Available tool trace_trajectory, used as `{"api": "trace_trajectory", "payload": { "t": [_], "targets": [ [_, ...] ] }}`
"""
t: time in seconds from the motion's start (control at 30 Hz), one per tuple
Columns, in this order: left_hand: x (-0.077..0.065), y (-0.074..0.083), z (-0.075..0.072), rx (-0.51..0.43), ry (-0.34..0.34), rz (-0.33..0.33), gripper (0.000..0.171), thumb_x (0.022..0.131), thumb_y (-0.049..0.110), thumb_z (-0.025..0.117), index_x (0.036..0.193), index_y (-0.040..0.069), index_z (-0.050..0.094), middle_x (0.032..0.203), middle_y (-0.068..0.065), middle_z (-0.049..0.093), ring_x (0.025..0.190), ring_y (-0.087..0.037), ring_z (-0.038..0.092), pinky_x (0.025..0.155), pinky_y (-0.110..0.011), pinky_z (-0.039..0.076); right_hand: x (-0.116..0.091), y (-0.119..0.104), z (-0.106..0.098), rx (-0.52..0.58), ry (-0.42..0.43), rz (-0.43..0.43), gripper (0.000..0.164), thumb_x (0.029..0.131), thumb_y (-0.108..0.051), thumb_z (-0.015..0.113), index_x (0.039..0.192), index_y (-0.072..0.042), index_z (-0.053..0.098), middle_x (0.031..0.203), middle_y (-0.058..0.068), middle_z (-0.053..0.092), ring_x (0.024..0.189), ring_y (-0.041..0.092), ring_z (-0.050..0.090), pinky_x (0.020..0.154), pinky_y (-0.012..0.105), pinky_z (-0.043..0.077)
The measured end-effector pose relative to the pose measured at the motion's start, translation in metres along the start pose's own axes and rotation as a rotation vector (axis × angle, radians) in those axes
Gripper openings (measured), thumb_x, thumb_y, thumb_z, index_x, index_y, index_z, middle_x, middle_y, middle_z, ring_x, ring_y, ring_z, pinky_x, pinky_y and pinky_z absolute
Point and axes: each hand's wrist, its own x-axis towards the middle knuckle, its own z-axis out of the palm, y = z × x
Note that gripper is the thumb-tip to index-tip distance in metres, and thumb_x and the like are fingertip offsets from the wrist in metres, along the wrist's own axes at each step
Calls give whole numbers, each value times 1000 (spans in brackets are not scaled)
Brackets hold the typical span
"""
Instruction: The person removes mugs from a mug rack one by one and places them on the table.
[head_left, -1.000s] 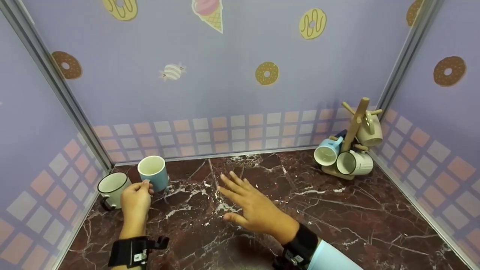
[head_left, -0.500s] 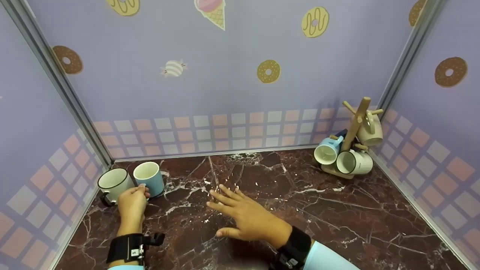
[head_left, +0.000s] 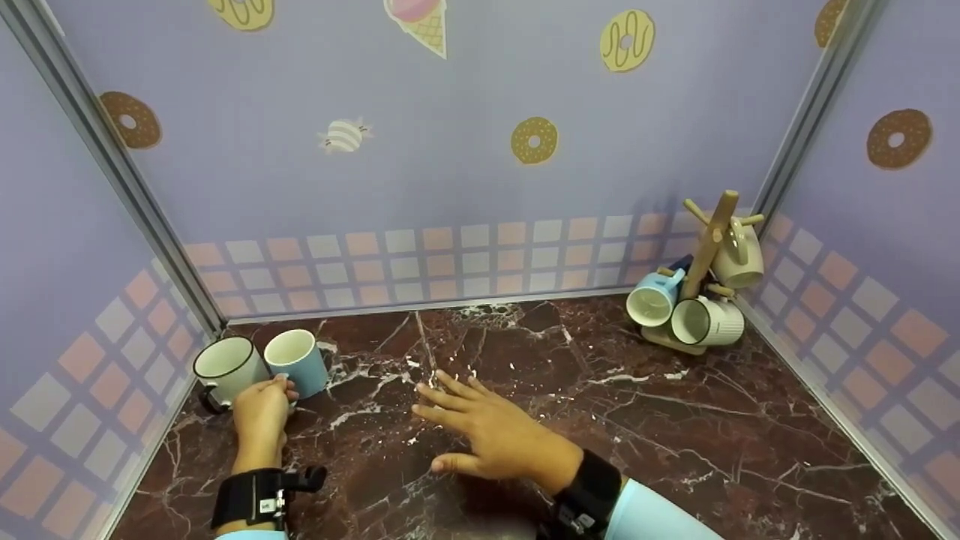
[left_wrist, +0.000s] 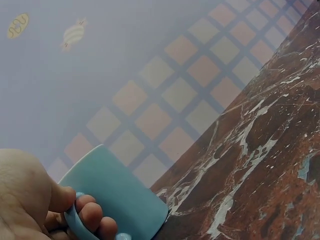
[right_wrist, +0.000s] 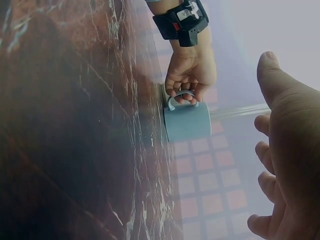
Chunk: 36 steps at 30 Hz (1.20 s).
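My left hand grips the handle of a light blue mug with a pale inside, its fingers curled through the loop. The mug stands upright at the back left of the dark red marbled tabletop, its base right at the surface. Close beside it on the left is a white mug with a black rim and black handle, partly hidden behind my left hand. Over the middle of the table, my right hand holds nothing, its fingers spread. In the right wrist view, its fingers show at the right edge.
A wooden mug rack stands at the back right. On it hang a light blue mug, a ribbed white mug and a cream mug, with something dark blue behind. Purple wall panels enclose the back and both sides.
My left hand has brought the light blue mug slightly down and to the left, closer to the white mug. My right hand has shifted a little left and nearer to me, fingers still spread.
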Motion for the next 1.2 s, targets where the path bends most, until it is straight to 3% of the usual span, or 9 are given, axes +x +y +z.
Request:
{"api": "trace_trajectory", "payload": {
  "t": [0.17,0.3,0.5,0.6,0.67,0.73,0.83,1.0,1.2],
  "targets": [
    [1,2,-3,28,-14,-7,38,114,14,58,91,-7,79,62,6,67,62,-12,64,57,-27,56,-1,2,-2,16,-14,27,84,109,-72,53,181,-39,23,190,-16,6,180,26,9,140,69,25],
    [0,5,-5,106,-59,1,38,115,16,54,105,-13,77,69,2,72,58,-10,66,56,-26,58,0,3,-3,33,-18,33,84,109,-72,54,181,-39,24,190,-16,6,180,26,8,141,67,21],
    [-2,8,-15,363,-75,95,42,116,24,56,122,-13,76,108,-32,81,53,-6,73,62,-19,51,-2,8,-8,50,26,28,82,110,-74,51,180,-36,28,191,-11,14,180,28,12,141,67,24],
    [-3,12,-19,455,-49,131,45,114,29,58,126,-9,78,122,-36,79,65,-21,81,70,-29,56,-4,13,-14,56,54,47,83,110,-76,47,180,-34,30,190,-11,16,179,28,14,141,65,25],
    [-5,16,-21,498,-28,152,46,113,32,59,127,-7,79,127,-35,78,88,-37,84,82,-44,62,-5,16,-19,70,64,74,83,110,-76,45,180,-33,31,190,-12,15,179,27,15,142,64,24],
    [-6,22,-23,537,-10,176,46,113,34,60,128,-5,79,131,-35,77,112,-51,78,95,-60,60,-6,21,-24,76,75,106,83,110,-77,44,179,-32,33,190,-14,14,179,28,16,142,63,25],
    [-8,30,-24,549,17,215,47,112,36,60,131,-4,77,135,-34,75,128,-58,67,107,-71,54,-8,29,-34,81,99,162,82,110,-75,44,178,-29,37,189,-14,16,179,27,17,143,61,23],
    [-15,45,-21,483,52,305,46,113,32,62,136,-6,73,134,-33,77,127,-55,69,112,-68,52,-14,48,-48,77,163,239,79,112,-67,54,177,-25,40,189,-10,21,179,28,20,144,58,20],
    [-34,68,6,426,40,501,42,110,24,68,137,-7,74,139,-35,73,133,-55,64,120,-68,47,-22,69,-59,106,214,308,78,111,-65,59,177,-27,40,188,-10,23,178,30,20,144,61,19]
  ]
}}
